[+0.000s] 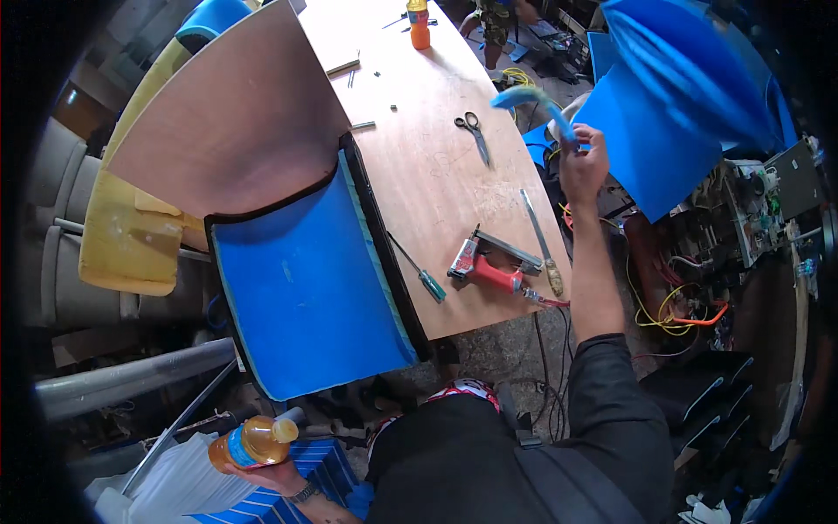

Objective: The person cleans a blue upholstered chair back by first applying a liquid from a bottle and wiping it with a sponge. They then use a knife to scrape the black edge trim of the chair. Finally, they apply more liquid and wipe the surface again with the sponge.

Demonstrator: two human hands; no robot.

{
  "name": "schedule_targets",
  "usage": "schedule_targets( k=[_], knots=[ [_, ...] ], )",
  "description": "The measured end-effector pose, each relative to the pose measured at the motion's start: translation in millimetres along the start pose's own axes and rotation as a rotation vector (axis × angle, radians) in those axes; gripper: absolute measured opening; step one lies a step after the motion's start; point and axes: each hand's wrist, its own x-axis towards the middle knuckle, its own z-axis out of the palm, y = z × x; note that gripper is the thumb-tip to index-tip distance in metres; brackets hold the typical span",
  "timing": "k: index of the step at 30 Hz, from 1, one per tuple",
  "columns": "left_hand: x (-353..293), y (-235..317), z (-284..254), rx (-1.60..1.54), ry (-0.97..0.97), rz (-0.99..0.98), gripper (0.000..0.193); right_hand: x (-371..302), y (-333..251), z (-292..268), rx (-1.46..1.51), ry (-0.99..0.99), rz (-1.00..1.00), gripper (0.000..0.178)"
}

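My left hand (278,478), low at the left, is wrapped round a plastic bottle (260,441) of orange-yellow liquid with a blue label and pale cap. Raised at the right, beyond the table edge, my right hand (586,160) grips a curved blue strip (539,99), blurred at its far end. Between my hands, a bent wooden panel (231,113) stands at the table's left side. A blue foam sheet (301,288) with black edging covers its lower part; neither hand touches it.
On the wooden table (410,166) lie scissors (475,138), a knife (539,240), a red staple gun (493,272) and a green-handled screwdriver (428,281). Another orange bottle (420,31) stands at the far end, near another person's leg (495,26). Blue foam sheets (650,131) fill the right.
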Motion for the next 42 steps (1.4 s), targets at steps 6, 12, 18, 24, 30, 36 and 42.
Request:
schedule_targets(
  k=[6,12,18,24,30,36,42],
  knots=[
    [-5,0,-4,0.012,-0.064,0.019,0.066,-94,60,40,-0.24,-0.099,-0.219,0.022],
    [-7,-1,-13,0.035,-0.058,-0.001,0.067,-226,111,-3,-0.518,-0.715,0.048,0.033],
    [-16,-12,9,0.033,-0.044,0.037,0.064,-202,29,-22,-0.074,-0.456,0.36,0.027],
    [15,-39,55,-0.05,-0.509,-0.23,0.062,-182,-154,17,1.154,-1.207,0.944,0.038],
    [16,-43,146,0.312,-0.642,0.09,0.041,-135,-310,44,0.986,-1.587,-0.06,0.104],
    [28,-47,171,0.963,-1.21,0.688,0.08,-206,-315,67,1.267,-1.404,0.556,0.084],
    [113,-20,124,1.075,-1.184,0.619,0.105,-252,-347,138,1.245,-1.071,0.614,0.068]
  ],
)
